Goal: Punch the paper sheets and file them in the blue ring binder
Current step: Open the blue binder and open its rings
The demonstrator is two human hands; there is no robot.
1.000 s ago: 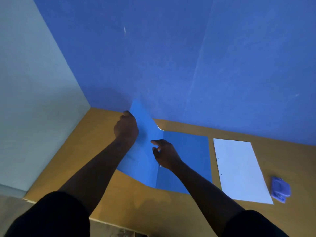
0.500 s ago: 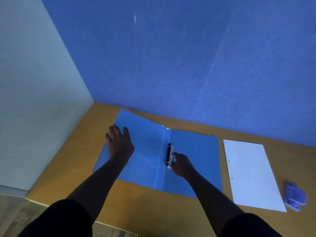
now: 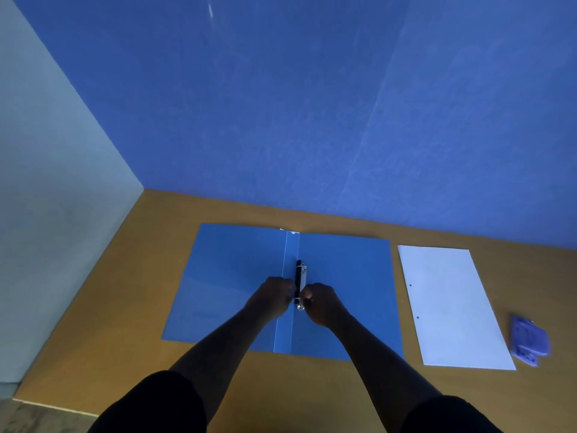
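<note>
The blue ring binder (image 3: 231, 282) lies open and flat on the wooden table. Its black and metal ring mechanism (image 3: 300, 273) runs along the spine. My left hand (image 3: 274, 296) and my right hand (image 3: 321, 303) meet at the near ring, fingers closed on it from both sides. To the right of the binder lies a stack of white paper sheets (image 3: 449, 307) with two punched holes along the left edge. A lilac hole punch (image 3: 529, 340) sits beside the paper at the far right.
The wooden table (image 3: 140, 307) stands in a corner, with a blue wall behind it and a pale wall on the left. Its front edge runs near the bottom of the view, on the left.
The binder cover went from half raised to flat open. My left hand moved off the left cover to the near ring, where my right hand had gone just before.
</note>
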